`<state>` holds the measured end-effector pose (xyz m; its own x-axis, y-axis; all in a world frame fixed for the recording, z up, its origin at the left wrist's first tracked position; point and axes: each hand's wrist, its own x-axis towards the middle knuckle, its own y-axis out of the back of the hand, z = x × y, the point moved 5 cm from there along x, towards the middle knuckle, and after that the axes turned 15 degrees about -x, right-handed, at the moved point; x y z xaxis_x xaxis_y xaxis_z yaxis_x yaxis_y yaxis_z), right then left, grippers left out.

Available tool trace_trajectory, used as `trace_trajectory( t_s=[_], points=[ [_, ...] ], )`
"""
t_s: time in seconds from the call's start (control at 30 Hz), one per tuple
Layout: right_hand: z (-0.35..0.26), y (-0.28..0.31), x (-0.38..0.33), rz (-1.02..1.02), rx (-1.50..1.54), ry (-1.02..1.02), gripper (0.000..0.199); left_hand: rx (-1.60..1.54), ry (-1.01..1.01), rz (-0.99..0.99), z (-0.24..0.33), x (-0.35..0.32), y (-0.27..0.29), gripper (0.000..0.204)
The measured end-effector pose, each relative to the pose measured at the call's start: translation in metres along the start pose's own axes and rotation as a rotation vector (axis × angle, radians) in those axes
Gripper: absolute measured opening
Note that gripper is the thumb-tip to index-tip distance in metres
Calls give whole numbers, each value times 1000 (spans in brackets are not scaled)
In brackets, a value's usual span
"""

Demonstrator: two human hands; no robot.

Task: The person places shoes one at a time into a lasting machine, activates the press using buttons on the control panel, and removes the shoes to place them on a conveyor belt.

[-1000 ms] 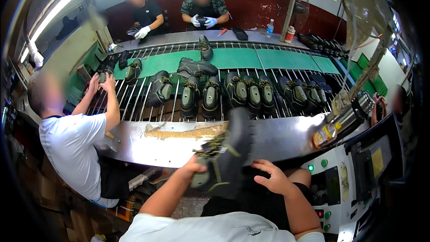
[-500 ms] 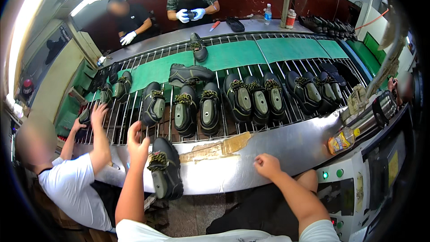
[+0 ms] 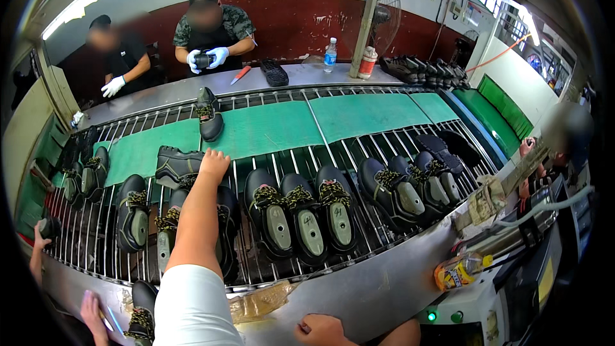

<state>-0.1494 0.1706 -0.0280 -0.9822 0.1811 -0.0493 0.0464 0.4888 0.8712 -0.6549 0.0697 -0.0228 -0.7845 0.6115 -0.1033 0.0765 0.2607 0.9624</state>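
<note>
Reach is what matters from where I sit: my left hand is stretched far out over the steel roller conveyor, its fingers curled down onto the heel end of a black lace-up work shoe lying on its side, just at the near edge of the green mat strip. The fingers rest on the shoe's upper edge; I cannot tell whether they have closed around it or merely touch it. That shoe lies directly left of the hand, its long axis running left to right across the rollers, sole turned toward the far side, so it sits crosswise to my forearm rather than in line with it. My right hand stays well back, knuckles down on the bare metal ledge at the near edge, loosely closed and holding nothing that I can see; it is much the farther of the two from the shoe. Just beneath my outstretched arm stands a row of black shoes with speckled laces and grey insoles, toes pointing toward me, their long axes along the rollers. Another single black shoe sits farther off on the mat, well apart from my hand. Across the line, a co-worker's gloved hands hold a small dark object.
</note>
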Motion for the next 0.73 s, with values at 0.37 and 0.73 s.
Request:
trace_trajectory(
  t_s=[0.37, 0.73],
  points=[
    [-10, -17, -3, 45, -195, -22, 34, -613, 19, 646, -68, -164, 232, 55],
    [-91, 48, -99, -418, 1925, -76, 58, -1934, -98, 1108, -2, -407, 202, 88]
  ],
)
